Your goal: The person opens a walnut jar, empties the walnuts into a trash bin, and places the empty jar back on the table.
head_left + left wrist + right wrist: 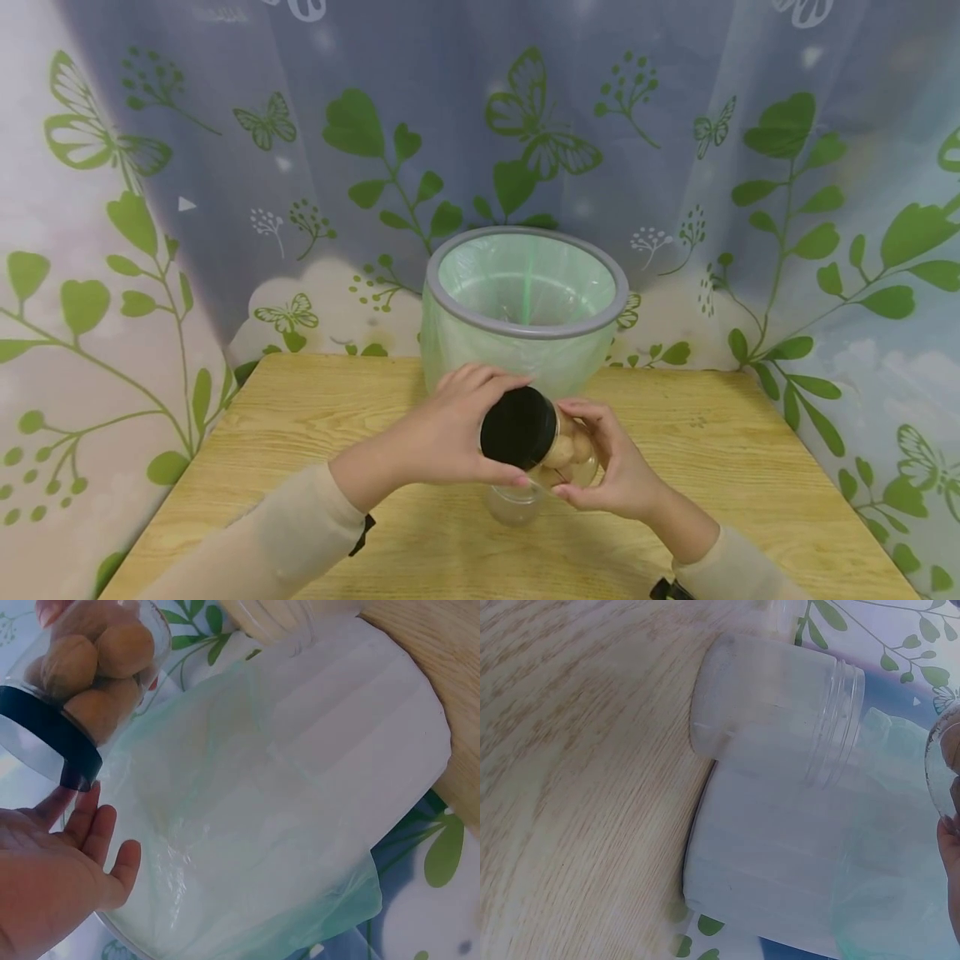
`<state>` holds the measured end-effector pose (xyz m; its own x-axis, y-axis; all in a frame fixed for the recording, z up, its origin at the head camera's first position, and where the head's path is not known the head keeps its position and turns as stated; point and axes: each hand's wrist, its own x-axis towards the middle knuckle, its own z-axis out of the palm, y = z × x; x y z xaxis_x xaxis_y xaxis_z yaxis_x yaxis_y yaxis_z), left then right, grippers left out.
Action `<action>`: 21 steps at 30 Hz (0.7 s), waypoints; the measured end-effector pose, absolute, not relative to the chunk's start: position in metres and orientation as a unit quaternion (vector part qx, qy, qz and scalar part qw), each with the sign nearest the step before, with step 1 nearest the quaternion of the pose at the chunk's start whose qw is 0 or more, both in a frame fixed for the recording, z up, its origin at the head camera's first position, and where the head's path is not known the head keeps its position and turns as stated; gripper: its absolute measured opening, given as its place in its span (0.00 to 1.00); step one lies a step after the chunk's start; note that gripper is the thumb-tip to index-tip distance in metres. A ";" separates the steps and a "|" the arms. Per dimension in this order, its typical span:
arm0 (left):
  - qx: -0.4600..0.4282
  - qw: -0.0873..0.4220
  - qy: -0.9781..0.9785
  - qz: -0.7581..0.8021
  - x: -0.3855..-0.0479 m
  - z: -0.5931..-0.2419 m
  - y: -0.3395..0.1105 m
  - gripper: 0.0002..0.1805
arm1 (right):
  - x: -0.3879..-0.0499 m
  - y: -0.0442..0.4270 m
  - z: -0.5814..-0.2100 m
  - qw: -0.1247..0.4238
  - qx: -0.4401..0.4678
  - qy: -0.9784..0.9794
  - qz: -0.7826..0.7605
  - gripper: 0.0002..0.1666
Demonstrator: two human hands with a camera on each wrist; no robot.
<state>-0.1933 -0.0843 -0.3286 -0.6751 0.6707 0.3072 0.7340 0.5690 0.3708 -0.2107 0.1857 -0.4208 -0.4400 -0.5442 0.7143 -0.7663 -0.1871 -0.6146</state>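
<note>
Over the table, both hands hold a clear jar tilted on its side, its black lid facing left. My left hand grips the lid, fingers over the top and thumb underneath. The right hand holds the jar's base end between thumb and fingers. Several brown, round walnuts show through the jar wall in the left wrist view. Below the hands a second clear jar stands upright without a lid, with threads around its mouth. Only a sliver of the right hand appears in the right wrist view.
A bin with a grey rim and a pale green bag liner stands behind the jars, at the table's back edge. The wooden table runs beneath. A curtain printed with leaves and butterflies surrounds it.
</note>
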 end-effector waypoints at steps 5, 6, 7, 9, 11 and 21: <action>-0.378 0.078 -0.892 -0.237 -0.191 -0.332 -0.081 0.56 | -0.210 0.187 -0.421 0.093 0.517 -0.629 0.573 0.50; -0.375 0.081 -0.893 -0.236 -0.191 -0.332 -0.080 0.56 | -0.209 0.187 -0.420 0.092 0.517 -0.628 0.574 0.50; -0.372 0.085 -0.894 -0.234 -0.190 -0.333 -0.080 0.56 | -0.209 0.187 -0.420 0.092 0.517 -0.628 0.574 0.50; -0.368 0.090 -0.897 -0.229 -0.190 -0.334 -0.079 0.56 | -0.209 0.187 -0.420 0.093 0.516 -0.628 0.575 0.49; -0.366 0.092 -0.898 -0.224 -0.190 -0.335 -0.079 0.58 | -0.209 0.187 -0.420 0.094 0.517 -0.628 0.575 0.49; -0.455 0.074 -0.861 -0.216 -0.197 -0.322 -0.085 0.65 | -0.210 0.187 -0.422 0.103 0.521 -0.627 0.570 0.50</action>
<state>-0.1967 -0.0855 -0.3219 -0.5752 0.7513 0.3236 0.8151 0.4933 0.3037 -0.2095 0.1870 -0.4215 -0.4359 -0.5364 0.7227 -0.7707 -0.1922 -0.6075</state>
